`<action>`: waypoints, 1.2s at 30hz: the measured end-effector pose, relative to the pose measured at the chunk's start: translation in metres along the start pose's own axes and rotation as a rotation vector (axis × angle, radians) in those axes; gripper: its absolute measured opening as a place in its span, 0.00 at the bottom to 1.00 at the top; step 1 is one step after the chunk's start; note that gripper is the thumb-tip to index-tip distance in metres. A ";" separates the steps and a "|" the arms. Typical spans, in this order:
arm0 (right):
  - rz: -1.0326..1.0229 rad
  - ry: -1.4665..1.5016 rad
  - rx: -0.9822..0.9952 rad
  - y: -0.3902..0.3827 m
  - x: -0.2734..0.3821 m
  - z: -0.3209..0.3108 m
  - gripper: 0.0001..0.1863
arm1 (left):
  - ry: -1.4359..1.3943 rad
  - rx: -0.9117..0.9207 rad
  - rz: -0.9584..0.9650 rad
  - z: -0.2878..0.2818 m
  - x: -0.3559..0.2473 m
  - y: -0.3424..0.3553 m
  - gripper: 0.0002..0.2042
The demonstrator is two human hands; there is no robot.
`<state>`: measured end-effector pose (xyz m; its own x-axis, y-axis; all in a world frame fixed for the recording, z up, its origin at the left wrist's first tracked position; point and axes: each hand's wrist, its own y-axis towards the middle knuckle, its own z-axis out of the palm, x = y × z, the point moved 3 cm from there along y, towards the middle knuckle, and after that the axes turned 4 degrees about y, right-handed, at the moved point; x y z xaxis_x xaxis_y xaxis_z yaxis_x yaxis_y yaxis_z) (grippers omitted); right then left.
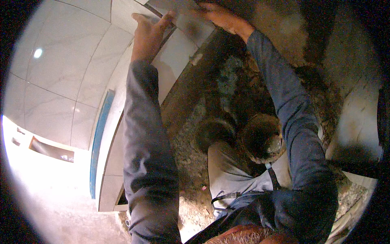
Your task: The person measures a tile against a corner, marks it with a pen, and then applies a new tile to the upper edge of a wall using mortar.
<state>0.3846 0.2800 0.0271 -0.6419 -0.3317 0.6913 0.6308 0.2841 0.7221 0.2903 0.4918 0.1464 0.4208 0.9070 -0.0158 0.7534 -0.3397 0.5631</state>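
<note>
My left hand (149, 37) is at the top of the head view, thumb and fingers spread against the edge of pale tiling, where a narrow dark gap runs beside it. To its right, my right hand (227, 19) reaches in from the right, its fingers stretched over a grey tile (194, 27); its fingertips are dim and blurred. Below my left hand, a pale tile (175, 51) continues along the same face. No separate tool shows in either hand.
White marbled tiles (57, 53) cover the surface at left, with a blue strip (99, 142) along an edge. Beneath my arms lies dark, rough ground with rubble. A round dark container (263, 136) stands by my legs. A pale panel (357, 118) is at right.
</note>
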 end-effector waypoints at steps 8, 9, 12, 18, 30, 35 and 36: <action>0.194 -0.034 -0.105 -0.009 0.001 0.002 0.34 | -0.205 -0.047 0.034 -0.010 -0.032 -0.007 0.56; 0.238 -0.056 -0.079 -0.006 0.006 0.002 0.35 | -0.109 -0.074 0.084 -0.014 -0.030 -0.009 0.49; 0.241 -0.057 -0.057 -0.026 0.024 0.002 0.44 | 0.509 -0.046 0.263 -0.011 -0.007 -0.027 0.24; 0.187 -0.065 -0.495 -0.085 -0.013 -0.100 0.24 | -0.174 -0.146 -0.213 -0.003 -0.070 -0.006 0.62; 0.470 -0.185 -0.524 -0.261 0.002 -0.003 0.18 | -0.196 -0.052 -0.355 -0.043 -0.074 -0.028 0.61; 0.550 -0.054 -0.611 -0.399 -0.018 0.003 0.17 | -0.200 -0.078 -0.353 -0.034 -0.065 -0.030 0.61; 0.582 -0.133 -0.606 -0.423 -0.017 0.001 0.16 | -0.212 -0.080 -0.356 -0.035 -0.062 -0.030 0.61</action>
<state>0.1285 0.1669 -0.2902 -0.1652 -0.1633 0.9726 0.9763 -0.1668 0.1378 0.2239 0.4541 0.1590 0.2424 0.8899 -0.3863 0.8324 0.0137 0.5540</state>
